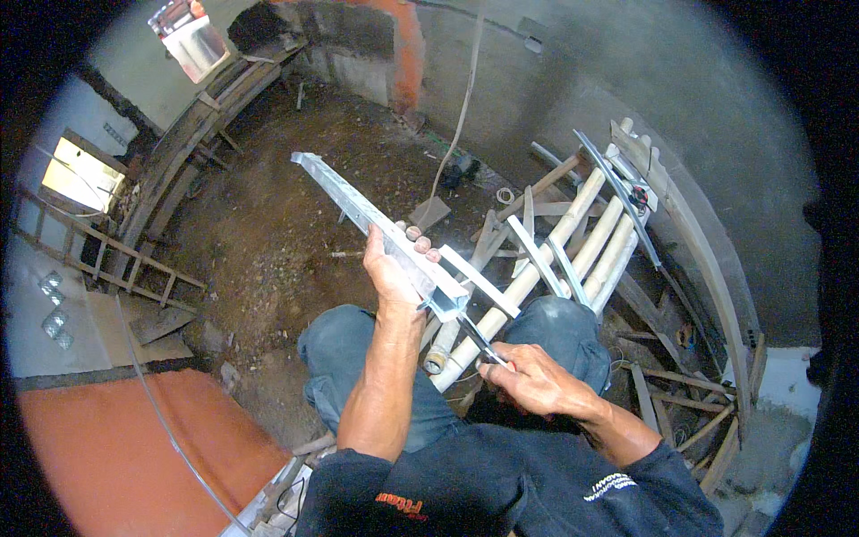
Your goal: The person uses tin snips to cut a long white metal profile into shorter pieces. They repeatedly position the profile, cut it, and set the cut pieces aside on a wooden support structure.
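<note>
A long silvery metal channel (pixel 344 199) slants from the upper left down toward my lap. My left hand (pixel 394 273) is wrapped round it near its lower end, the fingertips showing on its far side. In my right hand (pixel 537 380) is a pair of snips (pixel 480 336), gripped by the handles. Their dark jaws meet the channel's lower end; whether they bite into the metal I cannot tell. Just beyond that end, a short metal strip (pixel 479 280) rests across pale round poles (pixel 537 268) at my knees.
More metal pieces (pixel 534 255) lie across the poles, with a long metal strip (pixel 617 195) at their far end. Weathered planks (pixel 707 242) lean along the right wall. At left stand a wooden ladder (pixel 112 259) and an orange surface (pixel 152 438). A pale cable (pixel 465 107) hangs down over the rubble-strewn floor (pixel 259 215).
</note>
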{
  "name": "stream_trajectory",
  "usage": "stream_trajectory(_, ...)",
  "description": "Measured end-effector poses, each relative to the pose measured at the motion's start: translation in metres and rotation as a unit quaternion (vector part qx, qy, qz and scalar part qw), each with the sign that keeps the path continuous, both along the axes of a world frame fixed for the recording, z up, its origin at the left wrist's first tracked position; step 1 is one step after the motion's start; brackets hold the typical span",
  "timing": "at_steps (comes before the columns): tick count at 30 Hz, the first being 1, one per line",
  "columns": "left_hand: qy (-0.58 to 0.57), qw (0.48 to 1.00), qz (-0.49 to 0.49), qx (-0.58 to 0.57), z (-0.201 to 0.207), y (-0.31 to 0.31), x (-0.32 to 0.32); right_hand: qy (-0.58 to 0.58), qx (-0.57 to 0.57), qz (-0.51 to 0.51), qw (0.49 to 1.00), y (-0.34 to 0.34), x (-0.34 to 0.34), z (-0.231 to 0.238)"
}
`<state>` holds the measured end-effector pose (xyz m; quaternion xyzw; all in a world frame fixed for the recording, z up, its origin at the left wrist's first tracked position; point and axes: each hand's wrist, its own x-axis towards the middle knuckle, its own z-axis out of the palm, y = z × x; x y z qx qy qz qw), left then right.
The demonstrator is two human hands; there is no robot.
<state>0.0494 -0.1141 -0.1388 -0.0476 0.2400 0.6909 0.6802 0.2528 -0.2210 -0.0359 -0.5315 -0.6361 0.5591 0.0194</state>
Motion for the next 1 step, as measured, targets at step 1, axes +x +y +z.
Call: stream_trajectory(1, 0.006, 1.000, 0.003, 0.000, 0.0015, -0.0005, 0.0001, -0.005, 0.009, 0.006, 1.000, 0.0010, -0.0011, -0.0021)
